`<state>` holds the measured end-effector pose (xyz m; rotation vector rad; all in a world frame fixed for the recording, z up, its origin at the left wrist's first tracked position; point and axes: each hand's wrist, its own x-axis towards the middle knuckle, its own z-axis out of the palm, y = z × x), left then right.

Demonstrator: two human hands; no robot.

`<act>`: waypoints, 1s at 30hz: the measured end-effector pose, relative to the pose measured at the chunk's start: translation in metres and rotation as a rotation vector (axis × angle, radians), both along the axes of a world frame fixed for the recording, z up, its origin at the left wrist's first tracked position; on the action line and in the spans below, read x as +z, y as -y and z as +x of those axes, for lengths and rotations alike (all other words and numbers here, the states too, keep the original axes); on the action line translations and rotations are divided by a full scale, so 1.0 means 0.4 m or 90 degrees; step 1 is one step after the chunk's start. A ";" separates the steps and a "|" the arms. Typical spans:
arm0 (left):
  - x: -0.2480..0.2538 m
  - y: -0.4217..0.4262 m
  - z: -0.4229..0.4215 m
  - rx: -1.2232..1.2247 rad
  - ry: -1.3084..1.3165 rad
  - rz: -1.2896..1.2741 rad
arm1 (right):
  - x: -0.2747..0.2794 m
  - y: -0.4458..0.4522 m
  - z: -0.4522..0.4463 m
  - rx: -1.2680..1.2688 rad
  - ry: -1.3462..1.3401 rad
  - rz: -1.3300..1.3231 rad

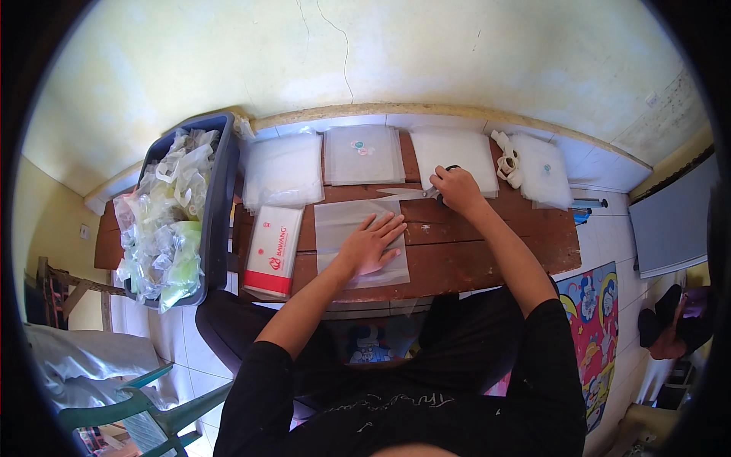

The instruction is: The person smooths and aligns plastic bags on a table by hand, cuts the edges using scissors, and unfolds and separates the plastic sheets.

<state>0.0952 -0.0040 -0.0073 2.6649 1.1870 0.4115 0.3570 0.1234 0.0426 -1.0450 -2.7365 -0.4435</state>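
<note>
My left hand (pixel 373 245) lies flat, fingers spread, on a clear plastic bag (pixel 331 225) at the table's front middle. In my right hand (pixel 458 190) is a pair of scissors (pixel 407 194), its blades pointing left just above the bag's upper edge. The blades look slightly apart, and my fingers hide much of the black handles. Left of the bag rests a white and red packet (pixel 272 247) printed "BAWANG". Behind my hands stand stacks of clear plastic bags: a left stack (pixel 282 171), a middle stack (pixel 364 156) and a right stack (pixel 453 160).
A dark bin (pixel 221 183) full of crumpled plastic stands at the left of the brown wooden table (pixel 495 251). At the far right are another stack of bags (pixel 542 171) and a white rolled strip (pixel 509 164). A green chair (pixel 179 415) is lower left.
</note>
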 end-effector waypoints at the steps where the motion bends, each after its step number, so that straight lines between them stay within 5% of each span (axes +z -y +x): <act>1: -0.001 0.000 -0.001 -0.003 -0.003 0.000 | 0.001 -0.004 -0.004 0.004 0.007 0.005; 30: -0.005 -0.005 -0.001 0.009 -0.006 0.011 | 0.013 -0.002 -0.062 0.020 0.019 -0.007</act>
